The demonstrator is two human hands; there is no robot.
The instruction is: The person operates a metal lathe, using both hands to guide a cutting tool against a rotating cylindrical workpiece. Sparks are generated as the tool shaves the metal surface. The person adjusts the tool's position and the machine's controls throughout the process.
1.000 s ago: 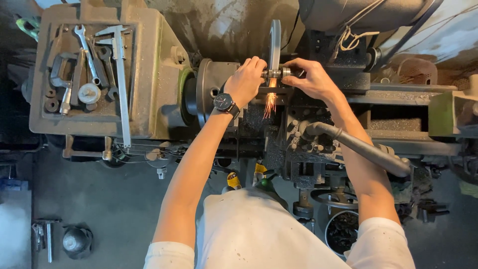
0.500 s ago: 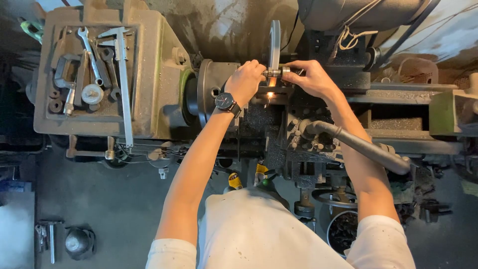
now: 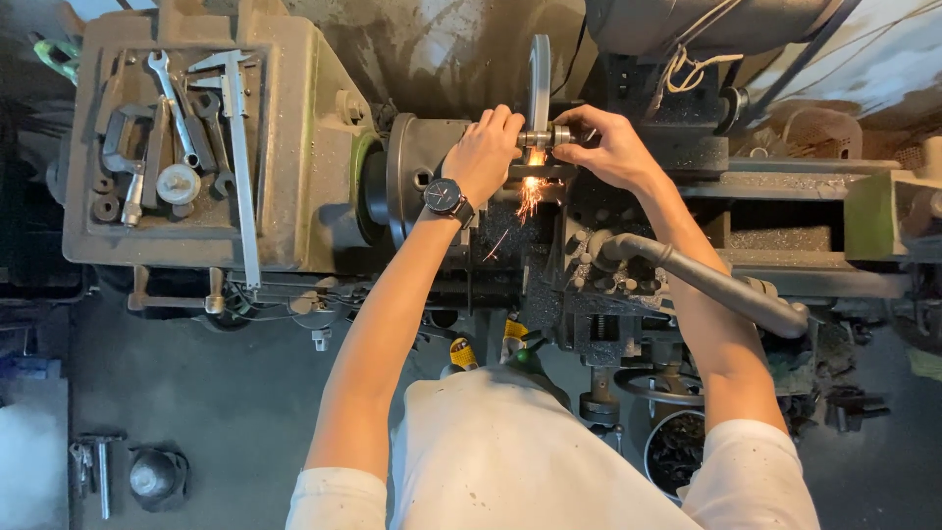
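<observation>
Sparks (image 3: 530, 196) are flying as the left hand (image 3: 483, 152) and right hand (image 3: 610, 147) are pinching a small metal workpiece (image 3: 546, 137) closed-fingered against the grinding wheel (image 3: 539, 83) above the lathe (image 3: 432, 177). Grinding is seemingly underway, calling for steady pressure.

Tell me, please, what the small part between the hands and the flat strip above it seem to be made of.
The small cylindrical part, pinched by the left hand and right hand, looks like bare metal, probably steel: grey, shiny, with orange sparks falling below it. The flat strip is pale grey and smooth; metal or an abrasive band, I cannot tell.
</observation>
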